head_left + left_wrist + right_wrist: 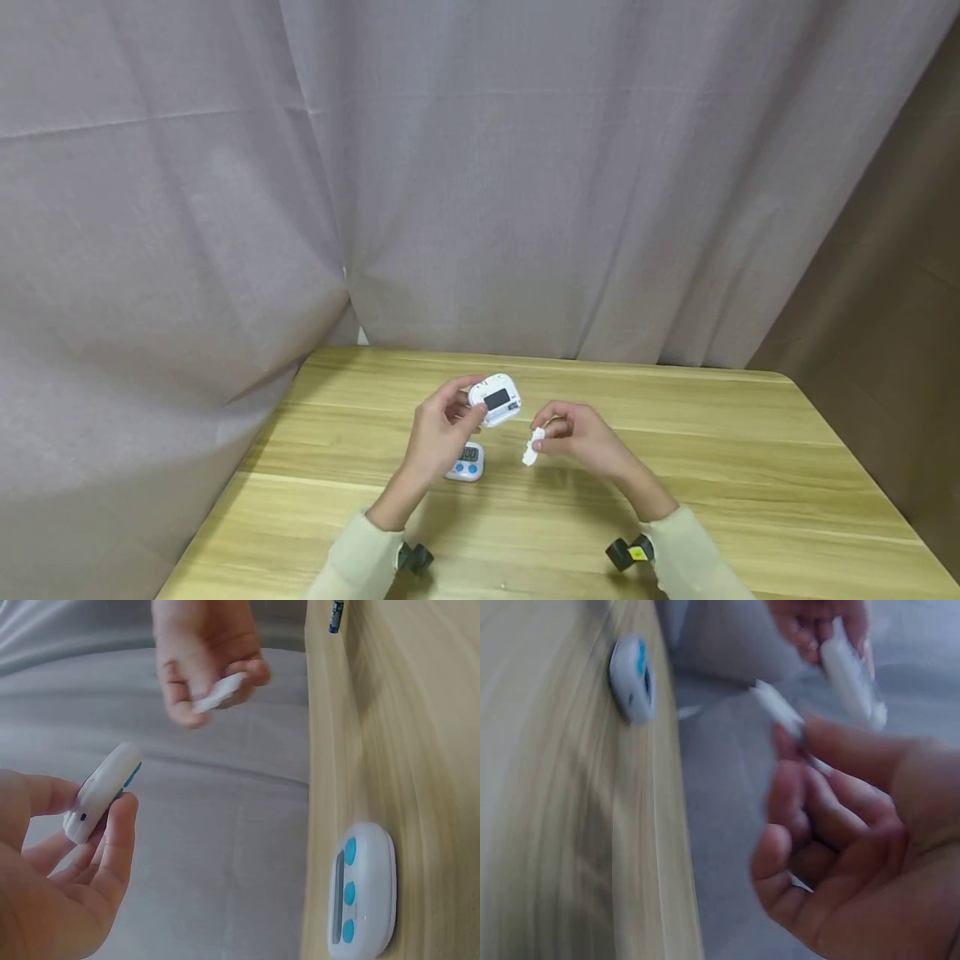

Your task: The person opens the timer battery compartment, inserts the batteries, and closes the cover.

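Note:
In the head view, my left hand [438, 433] grips a white kitchen timer [501, 392] by its edge, its back turned up. A dark rectangle sits mid-back, beside an uncovered battery slot. The left wrist view shows this timer [105, 791] from the side, held between thumb and fingers. To the right, my right hand [588, 437] pinches a thin white battery cover [533, 447] with a notched edge, apart from the timer. A second white timer [468, 462] with blue buttons lies face up on the table, partly behind the left hand.
Pale wooden table [750, 467] beneath both hands. A small blue-and-black battery [336, 615] lies on it at the top of the left wrist view. Grey curtain [480, 183] hangs along the table's back and left sides.

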A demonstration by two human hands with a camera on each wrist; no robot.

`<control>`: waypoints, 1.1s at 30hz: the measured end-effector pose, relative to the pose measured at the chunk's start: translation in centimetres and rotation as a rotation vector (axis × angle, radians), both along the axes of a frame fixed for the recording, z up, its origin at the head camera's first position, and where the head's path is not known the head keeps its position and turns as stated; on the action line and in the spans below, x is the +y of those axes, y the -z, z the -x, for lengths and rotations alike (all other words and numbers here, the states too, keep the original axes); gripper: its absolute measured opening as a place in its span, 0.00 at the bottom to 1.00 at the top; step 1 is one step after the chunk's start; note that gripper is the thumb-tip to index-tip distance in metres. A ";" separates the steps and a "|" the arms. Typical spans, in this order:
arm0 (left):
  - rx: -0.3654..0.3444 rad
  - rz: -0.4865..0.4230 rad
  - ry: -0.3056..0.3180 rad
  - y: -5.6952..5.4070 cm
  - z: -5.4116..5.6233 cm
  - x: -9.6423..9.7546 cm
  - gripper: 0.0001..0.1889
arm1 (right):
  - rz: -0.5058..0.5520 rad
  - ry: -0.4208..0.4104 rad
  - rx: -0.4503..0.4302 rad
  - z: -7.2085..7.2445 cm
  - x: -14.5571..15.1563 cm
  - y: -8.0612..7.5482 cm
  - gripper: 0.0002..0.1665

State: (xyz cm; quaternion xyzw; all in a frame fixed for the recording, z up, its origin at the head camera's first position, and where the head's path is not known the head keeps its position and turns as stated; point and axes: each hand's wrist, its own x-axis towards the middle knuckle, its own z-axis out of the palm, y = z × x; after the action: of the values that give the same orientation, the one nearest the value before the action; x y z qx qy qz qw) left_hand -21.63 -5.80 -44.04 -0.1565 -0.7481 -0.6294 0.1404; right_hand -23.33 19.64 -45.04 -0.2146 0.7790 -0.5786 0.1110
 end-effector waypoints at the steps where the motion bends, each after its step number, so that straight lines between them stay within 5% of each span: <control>1: -0.008 -0.018 0.005 0.0 0.0 0.0 0.22 | -0.043 -0.044 0.019 0.1 0.2 0.1 0.15; 5: -0.039 -0.071 0.024 -0.2 0.0 -0.1 0.22 | -0.210 -0.162 0.058 0.3 0.8 0.6 0.13; 11: -0.062 -0.100 0.032 -0.5 -0.1 -0.2 0.22 | -0.312 -0.217 0.000 0.2 0.9 1.1 0.14; 21: -0.063 -0.107 0.047 -0.5 -0.1 -0.1 0.21 | -0.409 -0.211 -0.012 0.2 1.1 2.1 0.14; 33: -0.060 -0.093 0.058 -0.4 -0.2 -0.2 0.21 | -0.570 -0.152 0.117 -0.1 1.0 2.5 0.15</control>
State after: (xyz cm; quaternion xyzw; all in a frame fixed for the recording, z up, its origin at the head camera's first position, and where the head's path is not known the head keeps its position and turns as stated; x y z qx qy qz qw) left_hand -21.42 -6.03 -43.67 -0.1524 -0.7169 -0.6719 0.1066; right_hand -23.20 20.59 -47.58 -0.2653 0.8968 -0.3134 0.1644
